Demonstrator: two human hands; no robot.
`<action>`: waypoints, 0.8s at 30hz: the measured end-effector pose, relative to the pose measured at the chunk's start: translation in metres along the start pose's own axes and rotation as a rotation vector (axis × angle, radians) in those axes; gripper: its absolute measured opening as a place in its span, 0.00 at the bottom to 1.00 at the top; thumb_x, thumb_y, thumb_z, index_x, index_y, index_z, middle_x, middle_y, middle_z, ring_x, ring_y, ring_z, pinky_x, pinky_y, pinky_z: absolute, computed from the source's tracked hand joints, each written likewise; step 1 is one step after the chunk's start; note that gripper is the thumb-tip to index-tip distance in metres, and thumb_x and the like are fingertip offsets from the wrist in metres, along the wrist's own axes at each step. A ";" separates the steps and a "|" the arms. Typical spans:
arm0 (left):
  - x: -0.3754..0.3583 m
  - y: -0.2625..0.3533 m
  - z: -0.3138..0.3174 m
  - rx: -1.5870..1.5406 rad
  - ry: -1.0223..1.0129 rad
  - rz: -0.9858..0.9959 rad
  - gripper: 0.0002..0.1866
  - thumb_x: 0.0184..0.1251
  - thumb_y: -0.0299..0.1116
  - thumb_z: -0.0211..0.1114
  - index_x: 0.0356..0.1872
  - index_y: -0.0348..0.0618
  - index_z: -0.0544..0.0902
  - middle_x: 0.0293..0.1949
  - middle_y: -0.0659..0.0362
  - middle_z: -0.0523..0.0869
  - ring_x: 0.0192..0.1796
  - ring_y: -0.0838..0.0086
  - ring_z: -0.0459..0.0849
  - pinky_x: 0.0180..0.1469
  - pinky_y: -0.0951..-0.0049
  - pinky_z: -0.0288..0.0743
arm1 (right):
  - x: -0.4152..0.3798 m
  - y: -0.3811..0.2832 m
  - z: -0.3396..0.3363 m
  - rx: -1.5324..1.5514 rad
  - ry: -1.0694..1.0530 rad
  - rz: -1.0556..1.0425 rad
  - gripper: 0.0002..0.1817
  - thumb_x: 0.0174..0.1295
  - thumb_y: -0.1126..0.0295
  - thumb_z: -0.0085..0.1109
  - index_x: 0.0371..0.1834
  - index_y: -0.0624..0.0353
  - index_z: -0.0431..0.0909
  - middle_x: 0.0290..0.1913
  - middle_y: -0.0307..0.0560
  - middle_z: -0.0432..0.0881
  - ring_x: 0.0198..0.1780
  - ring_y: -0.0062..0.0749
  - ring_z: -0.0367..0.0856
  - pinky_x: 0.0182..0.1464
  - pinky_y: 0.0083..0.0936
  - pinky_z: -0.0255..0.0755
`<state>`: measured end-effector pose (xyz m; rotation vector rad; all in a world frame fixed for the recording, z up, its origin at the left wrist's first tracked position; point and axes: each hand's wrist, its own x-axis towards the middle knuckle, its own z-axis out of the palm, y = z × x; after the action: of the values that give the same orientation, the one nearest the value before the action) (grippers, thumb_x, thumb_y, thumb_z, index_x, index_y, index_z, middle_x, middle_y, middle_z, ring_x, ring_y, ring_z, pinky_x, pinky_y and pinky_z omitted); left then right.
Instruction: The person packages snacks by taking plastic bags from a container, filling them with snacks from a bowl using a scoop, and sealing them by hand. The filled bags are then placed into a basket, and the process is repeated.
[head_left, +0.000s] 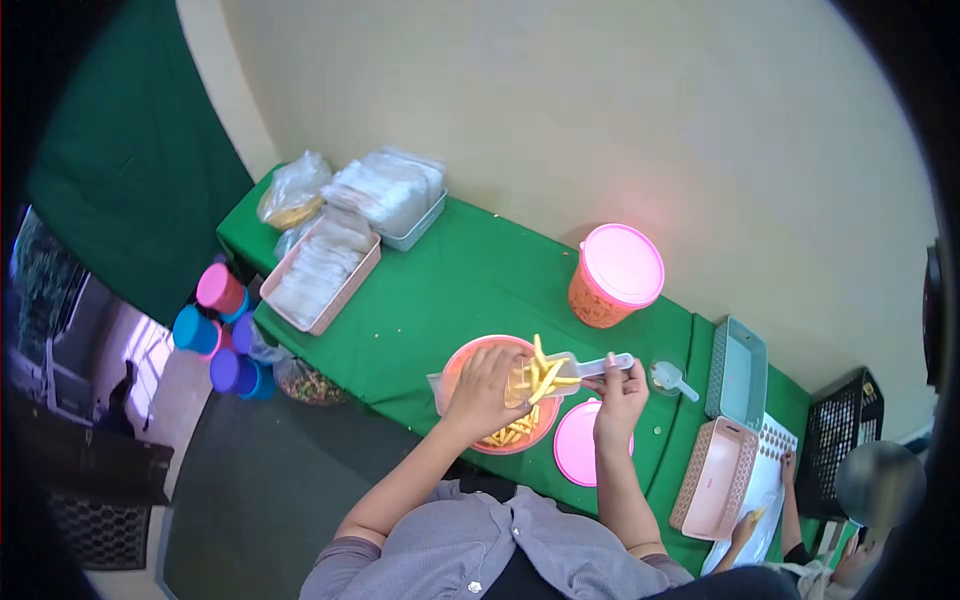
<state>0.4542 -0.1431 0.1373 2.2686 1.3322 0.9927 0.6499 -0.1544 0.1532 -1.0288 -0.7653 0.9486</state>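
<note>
My right hand (620, 397) grips the pale handle of a clear scoop (600, 368). Yellow stick-shaped snacks (545, 378) are heaped in the scoop, over the rim of a pink-orange tub (463, 362). My left hand (487, 388) is closed round what looks like a clear plastic bag (517, 384), whose mouth is at the scoop's front end. Part of the bag is hidden by the hand. More yellow sticks (515, 430) lie inside the tub below. A pink lid (577, 447) rests on the green cloth beside the tub, under my right wrist.
A pink-lidded container (617, 275) stands near the wall. Another scoop (672, 379) lies to the right. Baskets of plastic packets (320, 270) are at the left. A teal basket (738, 375) and pink basket (715, 480) stand right, near another person's hands (745, 527).
</note>
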 end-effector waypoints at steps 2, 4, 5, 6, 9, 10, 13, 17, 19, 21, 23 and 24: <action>0.002 -0.005 0.004 0.001 -0.012 0.033 0.35 0.41 0.38 0.75 0.54 0.41 0.71 0.47 0.53 0.76 0.51 0.57 0.73 0.55 0.57 0.67 | -0.008 -0.003 0.013 -0.103 -0.097 -0.047 0.06 0.68 0.74 0.54 0.35 0.63 0.70 0.31 0.44 0.79 0.32 0.23 0.82 0.37 0.23 0.81; 0.003 -0.013 0.008 0.001 -0.022 0.049 0.34 0.41 0.37 0.74 0.54 0.40 0.71 0.46 0.51 0.76 0.51 0.56 0.74 0.54 0.58 0.68 | -0.009 -0.004 0.020 -0.149 -0.122 -0.058 0.05 0.68 0.74 0.54 0.35 0.63 0.70 0.30 0.44 0.79 0.32 0.23 0.82 0.37 0.23 0.81; 0.003 -0.016 0.009 -0.004 -0.032 0.063 0.34 0.41 0.37 0.74 0.54 0.40 0.71 0.46 0.51 0.76 0.51 0.56 0.74 0.54 0.58 0.68 | -0.010 -0.003 0.022 -0.196 -0.160 -0.062 0.05 0.67 0.74 0.55 0.35 0.63 0.70 0.30 0.43 0.79 0.32 0.23 0.82 0.37 0.22 0.81; 0.004 -0.017 0.010 -0.063 -0.027 0.050 0.34 0.41 0.37 0.74 0.54 0.39 0.72 0.47 0.51 0.76 0.51 0.56 0.74 0.54 0.58 0.68 | -0.007 -0.004 0.023 -0.184 -0.106 -0.089 0.05 0.67 0.75 0.56 0.35 0.63 0.70 0.30 0.43 0.79 0.32 0.22 0.81 0.37 0.21 0.80; 0.010 -0.021 0.008 -0.168 -0.015 0.042 0.35 0.40 0.36 0.75 0.54 0.40 0.72 0.47 0.51 0.77 0.52 0.55 0.75 0.54 0.57 0.68 | -0.011 0.000 0.032 -0.138 -0.015 -0.110 0.05 0.66 0.75 0.57 0.34 0.62 0.71 0.30 0.42 0.80 0.32 0.21 0.81 0.36 0.21 0.79; 0.012 -0.023 0.007 -0.159 -0.037 0.064 0.36 0.40 0.35 0.75 0.55 0.40 0.72 0.47 0.51 0.77 0.52 0.55 0.75 0.55 0.57 0.68 | -0.016 0.004 0.035 -0.225 -0.085 -0.078 0.06 0.66 0.75 0.57 0.32 0.62 0.71 0.31 0.43 0.80 0.32 0.20 0.81 0.35 0.20 0.79; 0.016 -0.027 0.006 -0.195 -0.067 0.107 0.36 0.40 0.35 0.75 0.56 0.41 0.72 0.48 0.52 0.78 0.52 0.55 0.76 0.55 0.57 0.68 | -0.018 0.002 0.043 -0.320 -0.086 -0.114 0.07 0.66 0.75 0.57 0.30 0.63 0.71 0.28 0.42 0.80 0.31 0.21 0.81 0.35 0.19 0.78; 0.015 -0.031 0.011 -0.303 -0.077 0.098 0.36 0.40 0.35 0.76 0.56 0.41 0.72 0.49 0.52 0.78 0.53 0.55 0.76 0.57 0.56 0.68 | -0.014 0.002 0.048 -0.272 -0.009 -0.078 0.07 0.65 0.76 0.58 0.32 0.63 0.70 0.30 0.44 0.80 0.31 0.21 0.81 0.34 0.21 0.80; 0.018 -0.033 0.006 -0.295 -0.069 0.136 0.37 0.42 0.35 0.76 0.57 0.41 0.71 0.49 0.52 0.78 0.52 0.56 0.77 0.57 0.57 0.69 | -0.017 0.003 0.047 -0.398 -0.092 -0.136 0.07 0.65 0.75 0.57 0.32 0.63 0.70 0.29 0.42 0.79 0.31 0.21 0.81 0.33 0.20 0.79; 0.019 -0.033 -0.001 -0.286 -0.064 0.171 0.37 0.43 0.36 0.76 0.58 0.41 0.70 0.50 0.52 0.78 0.52 0.56 0.77 0.57 0.57 0.69 | -0.018 -0.004 0.047 -0.318 -0.024 -0.178 0.06 0.66 0.74 0.56 0.33 0.62 0.70 0.28 0.40 0.77 0.30 0.21 0.80 0.31 0.20 0.78; 0.016 -0.031 -0.007 -0.320 0.007 0.046 0.37 0.47 0.35 0.75 0.60 0.41 0.69 0.49 0.52 0.79 0.52 0.60 0.78 0.54 0.61 0.72 | -0.017 -0.015 0.041 -0.236 0.196 -0.301 0.06 0.68 0.72 0.55 0.34 0.61 0.70 0.28 0.39 0.77 0.29 0.20 0.79 0.30 0.20 0.77; 0.015 -0.034 -0.010 -0.322 0.002 0.050 0.37 0.47 0.35 0.75 0.60 0.41 0.69 0.49 0.52 0.79 0.52 0.60 0.78 0.54 0.61 0.72 | -0.017 -0.019 0.038 -0.216 0.243 -0.352 0.07 0.69 0.71 0.53 0.34 0.60 0.70 0.29 0.40 0.77 0.28 0.20 0.79 0.29 0.20 0.77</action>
<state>0.4302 -0.1130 0.1305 2.0644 1.0342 1.1352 0.6150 -0.1605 0.1823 -1.1266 -0.8222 0.4373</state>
